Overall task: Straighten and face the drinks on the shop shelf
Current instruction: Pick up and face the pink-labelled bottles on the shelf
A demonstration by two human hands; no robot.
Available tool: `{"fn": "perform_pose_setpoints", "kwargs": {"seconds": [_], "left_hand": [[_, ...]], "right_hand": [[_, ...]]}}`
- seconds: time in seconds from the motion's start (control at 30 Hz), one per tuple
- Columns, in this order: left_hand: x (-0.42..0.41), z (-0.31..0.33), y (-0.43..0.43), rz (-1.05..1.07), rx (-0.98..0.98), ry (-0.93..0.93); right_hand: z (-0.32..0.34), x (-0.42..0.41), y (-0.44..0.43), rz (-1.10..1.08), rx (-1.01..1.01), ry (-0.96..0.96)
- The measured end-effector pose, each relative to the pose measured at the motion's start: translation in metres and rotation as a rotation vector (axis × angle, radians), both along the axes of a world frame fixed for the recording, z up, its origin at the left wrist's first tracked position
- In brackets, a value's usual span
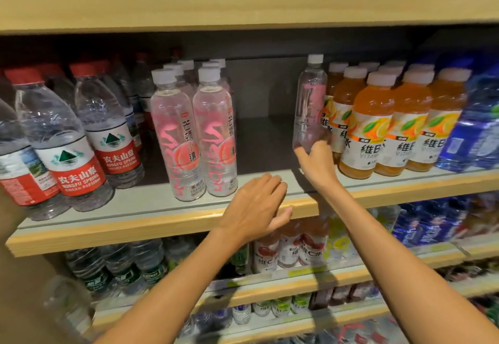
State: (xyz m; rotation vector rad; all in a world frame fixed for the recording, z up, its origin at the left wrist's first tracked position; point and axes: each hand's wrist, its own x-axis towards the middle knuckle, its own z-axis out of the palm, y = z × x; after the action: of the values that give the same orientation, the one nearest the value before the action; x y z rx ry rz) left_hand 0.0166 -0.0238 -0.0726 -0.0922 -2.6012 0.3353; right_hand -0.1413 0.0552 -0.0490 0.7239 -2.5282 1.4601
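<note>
Upright, pink bottle [309, 95], base in right hand [318, 161]

a person's right hand [317, 158] grips the base of a clear bottle with a pink label [309, 100], held nearly upright just beside rows of orange drinks [372, 127] on a shop shelf [135, 225]. the left hand [256, 206] rests on the shelf's front edge, fingers [272, 181] laid over the lip. matching pink-labelled bottles [194, 133] stand across a gap to the left, red-capped water bottles [70, 141] beyond them; blue wrapped packs [475, 122] sit at far right.
</note>
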Motion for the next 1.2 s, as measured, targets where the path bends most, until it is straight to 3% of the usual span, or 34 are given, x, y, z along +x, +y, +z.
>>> {"fn": "perform_pose_setpoints", "kwargs": {"seconds": [0.2, 0.43, 0.67, 0.8, 0.97, 1.07, 1.2], "left_hand": [[-0.005, -0.004, -0.003, 0.012, 0.003, -0.033], [-0.003, -0.003, -0.001, 0.029, 0.011, -0.014], [-0.004, -0.002, -0.001, 0.032, 0.005, -0.010], [-0.004, -0.001, 0.000, 0.030, 0.011, -0.006], [-0.004, -0.002, -0.001, 0.031, 0.016, 0.013], [-0.003, -0.002, 0.000, 0.036, 0.034, -0.009], [-0.001, 0.000, 0.001, 0.050, 0.236, 0.004]], "right_hand": [[-0.009, -0.027, -0.022, -0.013, 0.090, -0.125], [-0.010, -0.035, -0.040, -0.170, 0.254, 0.043], [-0.006, -0.053, -0.048, -0.102, 0.019, 0.040], [-0.004, -0.055, -0.051, -0.154, 0.097, 0.087], [-0.005, -0.056, -0.054, -0.066, -0.111, -0.001], [-0.004, -0.051, -0.046, 0.018, -0.083, -0.035], [-0.002, -0.036, -0.026, 0.176, -0.187, -0.128]]}}
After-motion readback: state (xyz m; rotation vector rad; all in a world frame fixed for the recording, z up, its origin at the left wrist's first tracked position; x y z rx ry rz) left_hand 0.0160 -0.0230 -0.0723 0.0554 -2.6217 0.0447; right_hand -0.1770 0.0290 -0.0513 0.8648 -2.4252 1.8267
